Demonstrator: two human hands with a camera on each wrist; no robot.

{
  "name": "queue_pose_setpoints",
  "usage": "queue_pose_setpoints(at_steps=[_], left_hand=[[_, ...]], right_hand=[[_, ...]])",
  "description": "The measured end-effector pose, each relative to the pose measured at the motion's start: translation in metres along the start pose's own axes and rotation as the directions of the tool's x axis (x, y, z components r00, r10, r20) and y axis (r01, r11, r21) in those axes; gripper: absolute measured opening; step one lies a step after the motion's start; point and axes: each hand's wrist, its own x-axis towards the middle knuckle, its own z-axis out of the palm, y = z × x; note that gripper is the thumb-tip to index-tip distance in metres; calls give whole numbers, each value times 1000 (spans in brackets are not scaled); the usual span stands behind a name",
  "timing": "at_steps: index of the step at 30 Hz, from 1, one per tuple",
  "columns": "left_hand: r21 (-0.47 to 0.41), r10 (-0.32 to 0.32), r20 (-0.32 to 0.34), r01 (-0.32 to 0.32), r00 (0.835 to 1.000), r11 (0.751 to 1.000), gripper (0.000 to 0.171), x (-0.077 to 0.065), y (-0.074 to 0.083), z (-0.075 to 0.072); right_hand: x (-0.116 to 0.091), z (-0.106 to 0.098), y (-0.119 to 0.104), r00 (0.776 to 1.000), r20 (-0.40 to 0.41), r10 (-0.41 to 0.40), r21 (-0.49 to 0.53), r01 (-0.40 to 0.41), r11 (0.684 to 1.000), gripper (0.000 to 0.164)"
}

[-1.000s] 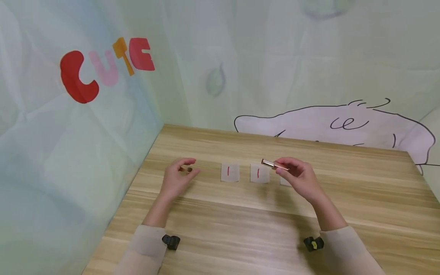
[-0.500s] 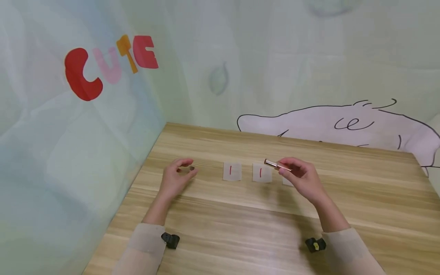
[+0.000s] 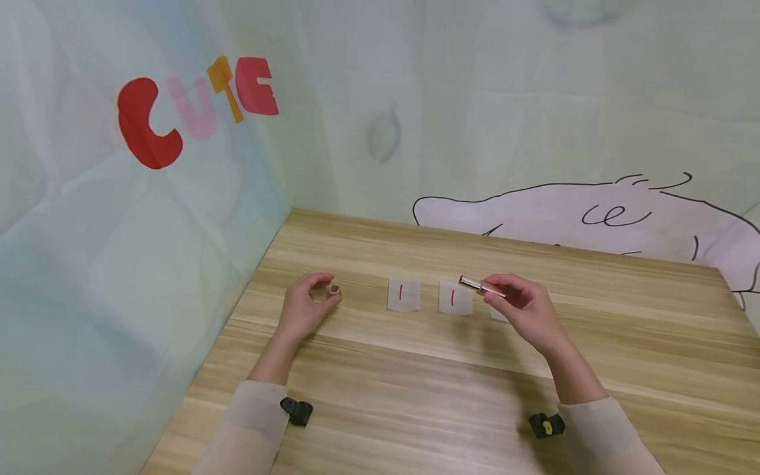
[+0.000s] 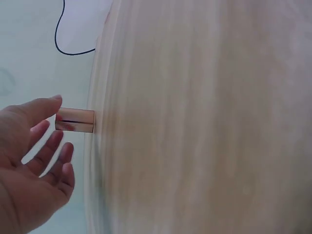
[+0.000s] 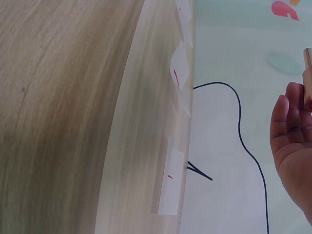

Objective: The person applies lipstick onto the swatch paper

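Your right hand (image 3: 522,307) has the lipstick tube (image 3: 478,285) pinched between thumb and fingertips, held level above the wooden table (image 3: 415,382), over the third paper swatch (image 3: 497,315) that peeks out from under your hand. Your left hand (image 3: 304,309) sits at the table's left side with thumb and forefinger closed on the little gold cap (image 3: 334,288), which stands on the tabletop; the wrist view shows the other fingers (image 4: 46,151) loose and spread.

Both pieces look light, rigid and glossy, so I'd guess slippery. Grip the tube around its metal barrel, not near the open end, since the colour stick inside is soft and smears or snaps easily. The cap is tiny: pinch its sides. 2 swatches (image 3: 404,294) (image 3: 454,297) with 1 red stripe each lie between your hands.
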Motion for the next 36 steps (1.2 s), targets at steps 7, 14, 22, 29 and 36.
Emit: queue_pose_setpoints(at_steps=[7, 14, 22, 29, 36], left_hand=[[114, -49, 61, 42, 997, 993, 48, 3, -1, 3], [113, -64, 52, 57, 997, 992, 46, 4, 1, 3], [125, -51, 24, 48, 998, 991, 30, 4, -1, 4], [61, -36, 23, 35, 999, 998, 26, 3, 5, 7], [-129, -31, 26, 34, 999, 991, 24, 4, 23, 10]], right_hand=[[-1, -2, 1, 1000, -8, -7, -7, 7, 1000, 23], [-1, -3, -2, 1000, -17, 8, -15, -9, 1000, 23], [0, -3, -3, 1000, -21, 23, -22, -24, 999, 24], [0, -4, -1, 1000, -16, 14, -25, -15, 1000, 23], [-2, -5, 0, 1000, -18, 21, -26, -22, 999, 24]])
